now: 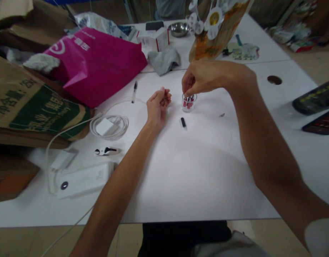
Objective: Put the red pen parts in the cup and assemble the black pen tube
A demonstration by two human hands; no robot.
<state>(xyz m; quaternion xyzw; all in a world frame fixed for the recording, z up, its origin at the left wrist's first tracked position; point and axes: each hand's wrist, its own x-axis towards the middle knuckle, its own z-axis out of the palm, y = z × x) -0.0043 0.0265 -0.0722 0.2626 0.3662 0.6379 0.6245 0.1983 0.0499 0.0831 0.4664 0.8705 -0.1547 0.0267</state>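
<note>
The right hand (199,80) hovers over a small clear cup (189,102) of red-and-black pieces, fingers (186,86) pinched at its rim. The left hand (158,103) rests curled just left of the cup. A black cap (183,123) lies just in front of it on the desk (202,171).

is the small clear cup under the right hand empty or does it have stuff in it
Not empty: the small clear cup stands upright with red and dark pieces inside, right hand pinching just above its rim.

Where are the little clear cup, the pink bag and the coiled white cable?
clear cup (189,103): head view, on its see-through side wall.
pink bag (100,64): head view, on the middle of its flat face.
coiled white cable (123,129): head view, on the coil's right loop.
</note>
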